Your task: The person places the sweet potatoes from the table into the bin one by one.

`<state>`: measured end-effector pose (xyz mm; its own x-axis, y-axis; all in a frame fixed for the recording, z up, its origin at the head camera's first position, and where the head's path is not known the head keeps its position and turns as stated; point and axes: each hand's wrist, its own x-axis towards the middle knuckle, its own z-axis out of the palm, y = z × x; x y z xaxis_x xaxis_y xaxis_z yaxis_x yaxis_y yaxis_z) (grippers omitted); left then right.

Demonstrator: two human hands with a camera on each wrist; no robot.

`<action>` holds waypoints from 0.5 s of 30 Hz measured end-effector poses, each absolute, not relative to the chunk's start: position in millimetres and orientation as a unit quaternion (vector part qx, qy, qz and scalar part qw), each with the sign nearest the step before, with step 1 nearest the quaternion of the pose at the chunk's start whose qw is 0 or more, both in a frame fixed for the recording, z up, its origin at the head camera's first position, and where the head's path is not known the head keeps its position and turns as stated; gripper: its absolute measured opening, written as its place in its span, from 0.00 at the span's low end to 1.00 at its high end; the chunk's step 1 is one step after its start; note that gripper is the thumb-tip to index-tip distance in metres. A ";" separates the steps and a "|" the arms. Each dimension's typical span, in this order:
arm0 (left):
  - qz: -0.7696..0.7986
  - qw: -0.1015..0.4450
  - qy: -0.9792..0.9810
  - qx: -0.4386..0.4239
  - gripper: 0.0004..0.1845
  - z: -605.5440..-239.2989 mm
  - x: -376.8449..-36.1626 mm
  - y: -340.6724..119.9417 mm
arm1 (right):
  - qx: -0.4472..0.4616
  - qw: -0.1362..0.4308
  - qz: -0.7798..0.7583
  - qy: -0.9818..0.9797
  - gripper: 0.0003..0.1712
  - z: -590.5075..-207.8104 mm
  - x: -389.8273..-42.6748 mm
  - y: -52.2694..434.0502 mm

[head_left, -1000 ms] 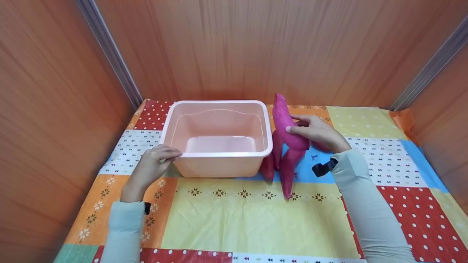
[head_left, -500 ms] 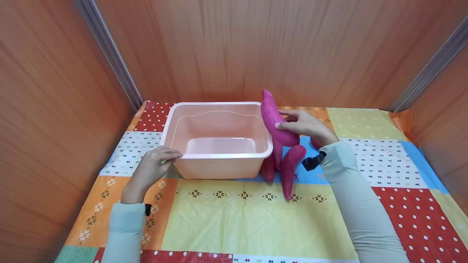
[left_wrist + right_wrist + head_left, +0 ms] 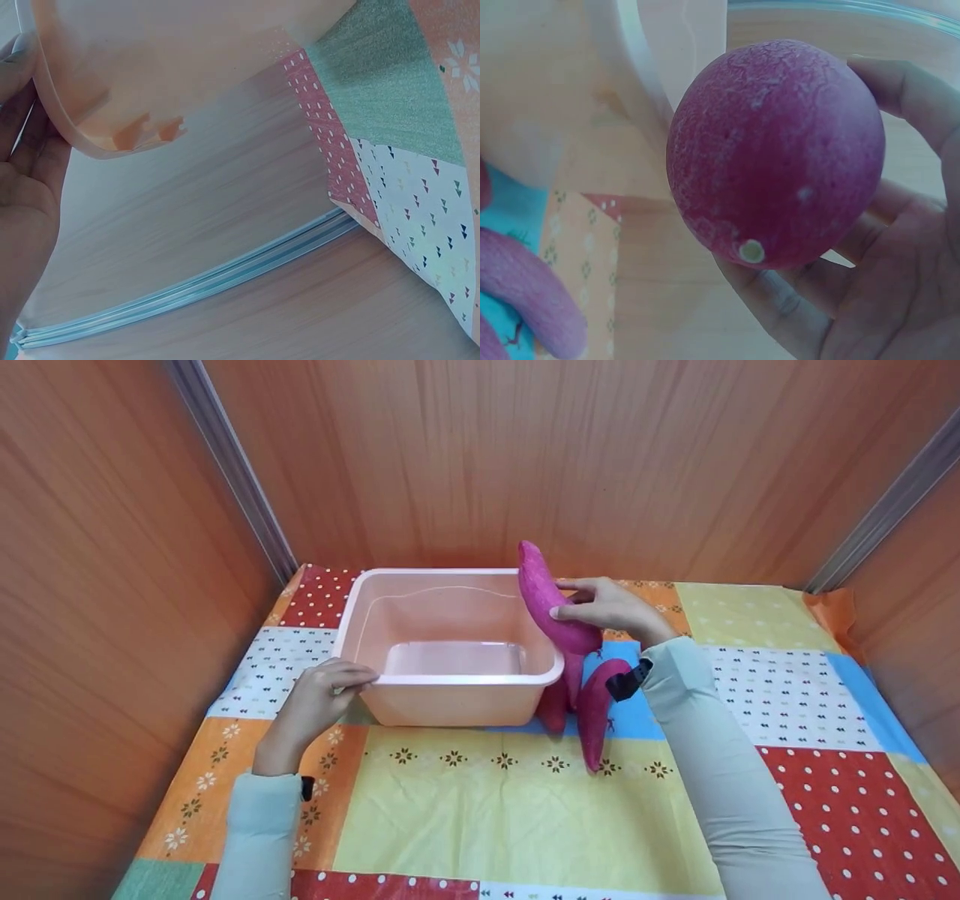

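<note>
A light pink plastic bin (image 3: 457, 705) stands on the patterned cloth. At its front left corner my left hand (image 3: 315, 701) pinches the rim; the left wrist view has the thumb and fingers on either side of the bin wall (image 3: 165, 60). With thumb and fingers, my right hand (image 3: 615, 607) grips a magenta sweet potato (image 3: 541, 592) above the bin's right rim, tilted with its narrow tip up and left. Its rounded end (image 3: 776, 157) faces the right wrist camera. Beneath, a curved sweet potato (image 3: 595, 712) and others, partly hidden, lie against the bin's right side.
Tall wood-grain panels (image 3: 480, 465) enclose the back and both sides, with metal strips (image 3: 232, 472) at the corners. The patchwork cloth (image 3: 510, 817) covers the surface in front. An orange cloth flap (image 3: 831, 611) lies at the right back corner.
My right hand has carried the sweet potato leftward and slightly up, from beside the bin to over its right rim. The left hand keeps its place on the rim.
</note>
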<state>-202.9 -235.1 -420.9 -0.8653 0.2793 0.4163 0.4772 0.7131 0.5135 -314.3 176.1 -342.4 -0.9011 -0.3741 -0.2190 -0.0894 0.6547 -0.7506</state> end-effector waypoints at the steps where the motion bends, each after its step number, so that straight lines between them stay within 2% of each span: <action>1: -0.318 0.155 -0.912 -0.206 0.13 -420.7 -202.9 -234.9 | -0.131 0.181 -0.396 0.891 0.45 -342.3 -314.5 175.2; 15: -0.307 0.165 -0.915 -0.202 0.12 -420.5 -203.1 -232.0 | -0.135 0.179 -0.402 0.888 0.43 -337.4 -320.6 157.8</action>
